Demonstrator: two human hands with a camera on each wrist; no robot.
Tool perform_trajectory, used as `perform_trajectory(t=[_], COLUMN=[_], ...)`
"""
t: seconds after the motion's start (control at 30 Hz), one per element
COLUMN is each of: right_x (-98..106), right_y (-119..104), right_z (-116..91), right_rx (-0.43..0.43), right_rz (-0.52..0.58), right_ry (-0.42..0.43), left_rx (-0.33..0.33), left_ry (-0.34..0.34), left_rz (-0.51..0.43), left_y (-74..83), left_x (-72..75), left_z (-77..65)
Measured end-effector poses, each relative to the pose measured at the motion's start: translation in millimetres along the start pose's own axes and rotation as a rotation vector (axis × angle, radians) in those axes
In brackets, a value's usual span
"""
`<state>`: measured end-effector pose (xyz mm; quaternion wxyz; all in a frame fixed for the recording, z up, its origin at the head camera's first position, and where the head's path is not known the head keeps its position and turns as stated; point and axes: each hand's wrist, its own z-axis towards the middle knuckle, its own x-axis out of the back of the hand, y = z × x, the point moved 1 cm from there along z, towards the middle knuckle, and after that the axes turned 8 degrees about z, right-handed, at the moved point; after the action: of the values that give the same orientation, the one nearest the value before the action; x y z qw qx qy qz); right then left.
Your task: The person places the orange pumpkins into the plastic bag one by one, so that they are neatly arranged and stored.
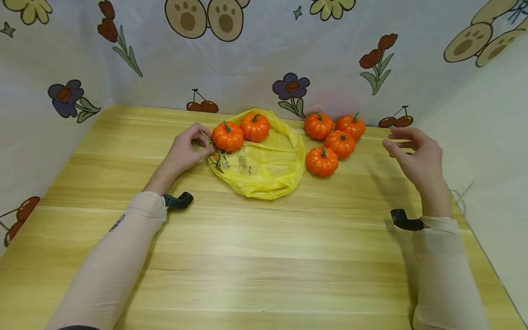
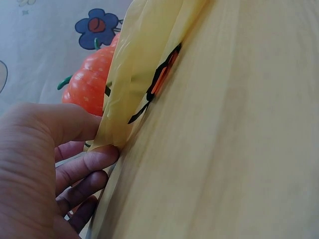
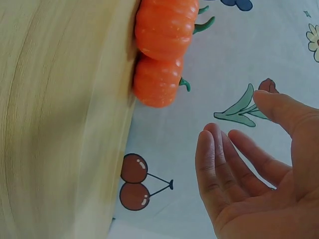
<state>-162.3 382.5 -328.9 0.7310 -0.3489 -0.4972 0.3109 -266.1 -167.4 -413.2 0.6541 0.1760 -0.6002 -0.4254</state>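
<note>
A yellow plastic bag [image 1: 268,169] lies spread on the table, its rim bunched in a rough ring. Two small orange pumpkins with green stems, a left one [image 1: 228,136] and a right one [image 1: 255,127], sit in its far left part. My left hand [image 1: 187,146] pinches the bag's left edge between thumb and finger, as the left wrist view shows at the bag's edge [image 2: 117,119]. Several more pumpkins [image 1: 339,144] stand just right of the bag. Farther right, my right hand [image 1: 416,153] hovers over the table, fingers apart and slightly bent, holding nothing.
The wooden table [image 1: 264,266] ends at the back against a patterned cloth [image 1: 247,68] with flowers and cherries. A thin pale cord [image 1: 463,197] lies beyond the table's right edge. Each wrist carries a black camera mount [image 1: 179,200].
</note>
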Motion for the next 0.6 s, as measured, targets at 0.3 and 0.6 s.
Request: perform_trajectory(t=[0.3,0.6], right_x=[-15,-42], right_y=[-4,-6], right_z=[3,-1], right_rx=[0.027,0.067], right_rz=[0.086,0.067], right_ry=[-0.078,-0.19], left_rx=[-0.005,-0.01], left_ry=[0.007,0.006], left_rz=[0.003,-0.012], left_y=[-1.3,-0.4], left_x=[1.1,0.5], left_z=[-1.0,0.1])
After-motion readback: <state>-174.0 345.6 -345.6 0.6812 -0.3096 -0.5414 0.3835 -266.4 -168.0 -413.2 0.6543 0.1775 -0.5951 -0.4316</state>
